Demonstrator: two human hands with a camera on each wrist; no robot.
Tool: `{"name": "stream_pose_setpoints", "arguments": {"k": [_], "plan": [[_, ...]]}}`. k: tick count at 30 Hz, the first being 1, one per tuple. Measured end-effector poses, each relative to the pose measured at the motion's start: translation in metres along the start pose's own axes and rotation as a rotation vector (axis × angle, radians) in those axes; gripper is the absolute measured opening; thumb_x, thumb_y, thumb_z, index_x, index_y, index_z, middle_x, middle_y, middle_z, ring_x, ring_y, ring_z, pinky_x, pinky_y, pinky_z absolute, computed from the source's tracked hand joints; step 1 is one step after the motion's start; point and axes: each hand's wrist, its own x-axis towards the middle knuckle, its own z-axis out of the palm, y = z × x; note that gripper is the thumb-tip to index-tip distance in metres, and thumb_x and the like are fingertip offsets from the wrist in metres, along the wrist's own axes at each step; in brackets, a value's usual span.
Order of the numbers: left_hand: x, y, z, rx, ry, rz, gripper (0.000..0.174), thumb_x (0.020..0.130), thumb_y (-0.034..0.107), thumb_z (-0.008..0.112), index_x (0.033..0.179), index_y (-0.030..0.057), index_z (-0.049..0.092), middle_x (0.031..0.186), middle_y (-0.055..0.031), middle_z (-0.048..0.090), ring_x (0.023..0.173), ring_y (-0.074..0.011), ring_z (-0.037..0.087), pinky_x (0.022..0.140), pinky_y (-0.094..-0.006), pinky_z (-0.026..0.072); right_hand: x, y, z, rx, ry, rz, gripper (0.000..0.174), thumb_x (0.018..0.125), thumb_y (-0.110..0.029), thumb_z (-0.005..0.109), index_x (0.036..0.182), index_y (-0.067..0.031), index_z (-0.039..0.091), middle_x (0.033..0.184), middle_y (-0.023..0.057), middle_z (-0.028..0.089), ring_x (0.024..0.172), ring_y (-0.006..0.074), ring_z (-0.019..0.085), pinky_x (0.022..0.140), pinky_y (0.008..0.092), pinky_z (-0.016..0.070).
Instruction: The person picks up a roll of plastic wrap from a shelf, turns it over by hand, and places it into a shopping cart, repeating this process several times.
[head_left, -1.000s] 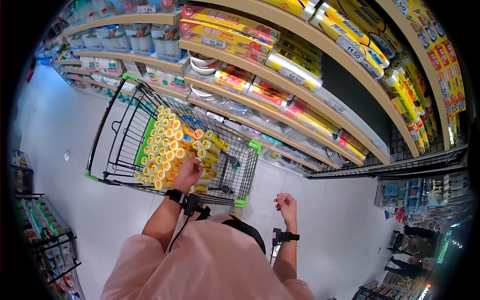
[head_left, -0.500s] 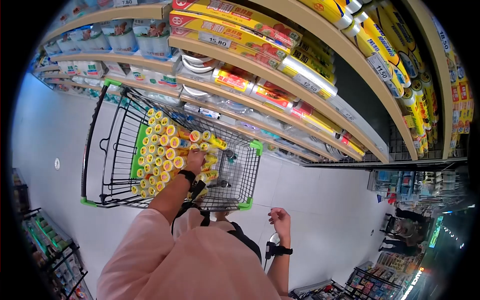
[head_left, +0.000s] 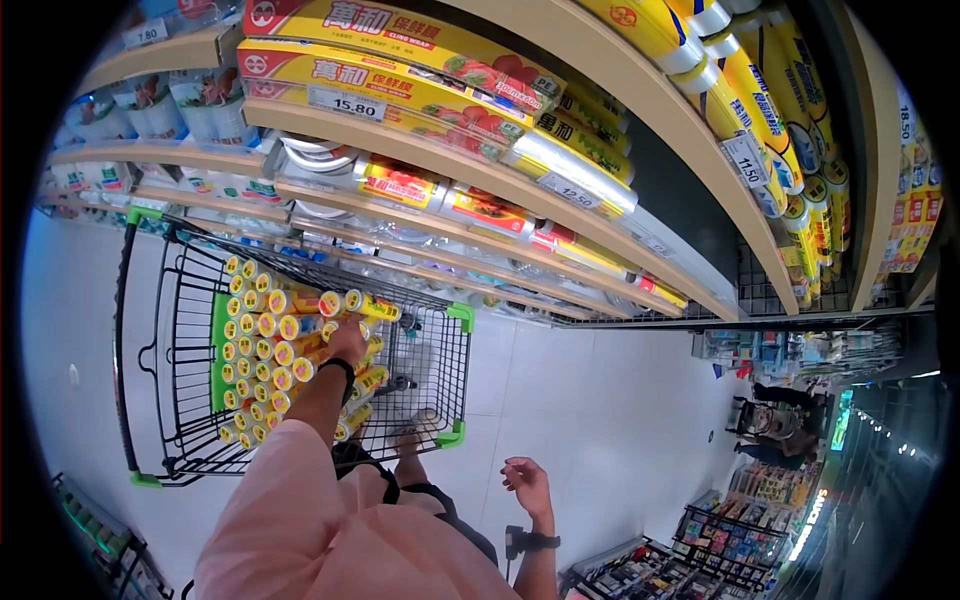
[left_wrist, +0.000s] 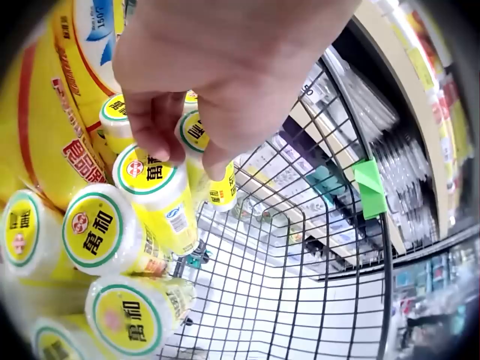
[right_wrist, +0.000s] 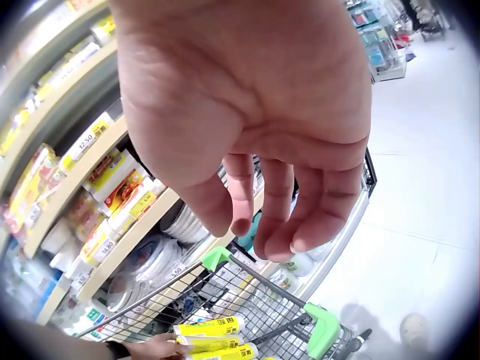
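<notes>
My left hand (head_left: 347,342) reaches into a shopping cart (head_left: 452,433), over several upright yellow-and-white wrapped rolls (head_left: 268,324). In the left wrist view, the left hand (left_wrist: 225,67) has its fingers and thumb curled down on either side of one roll (left_wrist: 193,133), right at its round labelled end. Other rolls (left_wrist: 94,231) stand packed close below and to the left. My right hand (head_left: 528,486) hangs outside the cart, to its right, fingers loosely curled. Nothing shows in the right hand (right_wrist: 247,142) from its own wrist camera.
Beyond the cart runs a shelf (head_left: 400,135) with yellow cling wrap boxes (head_left: 370,80), rolls and price tags. A green corner piece (left_wrist: 369,187) caps the cart's wire rim. Farther right, display racks (head_left: 745,545) and people (head_left: 785,425) are seen.
The head view has shifted, so the cart sits farther left and lower. My left hand has moved from the middle of the rolls toward those at the far right. My right hand stays loose.
</notes>
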Motion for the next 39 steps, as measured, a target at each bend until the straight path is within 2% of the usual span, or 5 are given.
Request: {"name": "stream_pose_setpoints", "arguments": {"k": [14,22,25,35,39], "plan": [[-0.069,0.019,-0.055,-0.337,0.194,0.027,0.060,0.074,0.044,0.071,0.115,0.0011,0.059,0.100,-0.0222,0.069,0.094,-0.0387,0.066,0.082,-0.0455,0.0531,0.015,-0.046,-0.006,-0.142,-0.067,-0.140,0.021,0.092,-0.016,0.068,0.108,-0.0034,0.063,0.090,0.0079,0.068,0.074,0.0148,0.066,0.064,0.0274,0.0531],[-0.144,0.031,-0.115,-1.070,-0.012,0.232,0.026,0.087,0.028,0.065,0.078,0.0049,0.056,0.066,0.0028,0.051,0.060,-0.0083,0.051,0.055,-0.0263,0.0408,0.041,-0.078,0.034,-0.050,-0.282,-0.295,0.048,0.089,-0.021,0.072,0.130,-0.0050,0.053,0.116,0.0106,0.060,0.087,0.0170,0.065,0.070,0.0301,0.0551],[-0.182,0.039,-0.144,-1.126,-0.129,0.247,0.024,0.090,0.026,0.064,0.079,0.0055,0.057,0.068,0.0014,0.054,0.056,-0.0069,0.051,0.052,-0.0237,0.0394,0.040,-0.119,0.060,0.036,-0.371,-0.357,0.067,0.089,-0.021,0.073,0.143,-0.0058,0.038,0.119,0.0151,0.057,0.086,0.0185,0.066,0.069,0.0306,0.0565],[-0.234,0.051,-0.182,-1.390,-0.073,0.436,0.030,0.095,0.020,0.060,0.119,0.0025,0.058,0.075,0.0023,0.057,0.056,-0.0056,0.049,0.050,-0.0203,0.0349,0.028,-0.189,0.080,0.160,-0.474,-0.480,0.041,0.097,-0.029,0.062,0.128,-0.0060,0.048,0.093,0.0074,0.062,0.065,0.0112,0.062,0.056,0.0237,0.0490],[-0.255,0.079,-0.224,-1.308,-0.002,0.695,0.051,0.087,-0.001,0.066,0.134,0.0026,0.045,0.111,-0.0013,0.060,0.094,-0.0082,0.059,0.079,-0.0233,0.0511,0.017,-0.202,0.082,0.241,-0.533,-0.478,0.042,0.102,-0.039,0.049,0.129,-0.0058,0.046,0.086,0.0082,0.064,0.064,0.0117,0.061,0.056,0.0230,0.0482]]}}
